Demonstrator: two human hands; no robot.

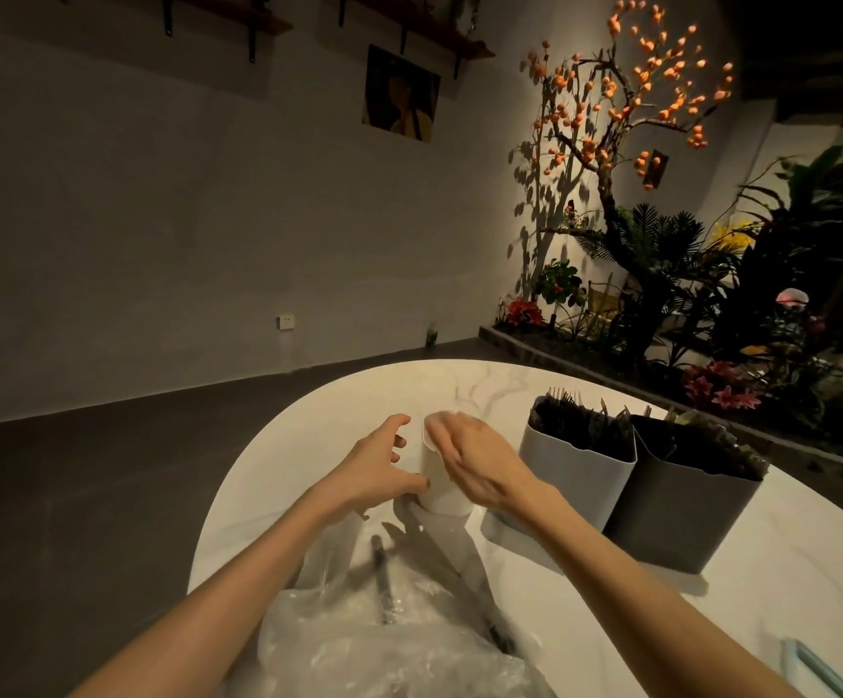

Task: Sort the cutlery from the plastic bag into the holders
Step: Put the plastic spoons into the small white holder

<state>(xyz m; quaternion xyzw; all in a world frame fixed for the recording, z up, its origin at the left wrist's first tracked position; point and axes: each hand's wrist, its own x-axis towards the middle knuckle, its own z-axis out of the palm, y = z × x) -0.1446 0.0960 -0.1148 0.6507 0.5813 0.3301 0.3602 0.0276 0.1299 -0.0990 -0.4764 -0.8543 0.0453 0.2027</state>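
A white holder (pixel 442 483) stands upright on the white marble table (pixel 308 445), between my two hands. My left hand (pixel 376 466) touches its left side with spread, loosely bent fingers. My right hand (pixel 474 463) lies over its rim and right side, fingers straight and blurred. Right of them stand a light grey holder (pixel 578 476) and a dark grey holder (pixel 681 516), both packed with dark cutlery. A clear plastic bag (pixel 384 642) lies at the near edge, with dark knives (pixel 439 561) spilling out of it toward the white holder.
A pale blue flat object (pixel 812 667) lies at the table's near right edge. Beyond the table is dark floor, a grey wall and a planter bed with plants and an orange-fruited tree (pixel 625 118) at the right.
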